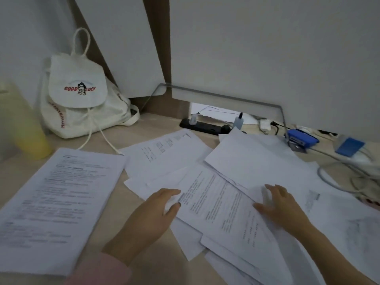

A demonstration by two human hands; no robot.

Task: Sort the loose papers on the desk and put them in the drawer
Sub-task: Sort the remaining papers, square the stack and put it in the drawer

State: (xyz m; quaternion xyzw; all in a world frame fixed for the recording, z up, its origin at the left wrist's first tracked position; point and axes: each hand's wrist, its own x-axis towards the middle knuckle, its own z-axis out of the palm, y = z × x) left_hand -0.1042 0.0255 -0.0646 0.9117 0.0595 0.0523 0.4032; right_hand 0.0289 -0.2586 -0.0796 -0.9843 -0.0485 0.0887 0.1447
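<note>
I read this as an office or study desk (156, 120): printed papers (61, 194), power strip (205, 126), white backpack (80, 95), partition panels (267, 48).

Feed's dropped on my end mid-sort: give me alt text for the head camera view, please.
A person's left hand and right hand rest flat on a scattered heap of loose papers on a desk. A neat stack of printed pages lies to the left, a white backpack behind it, a black power strip along the back.
</note>
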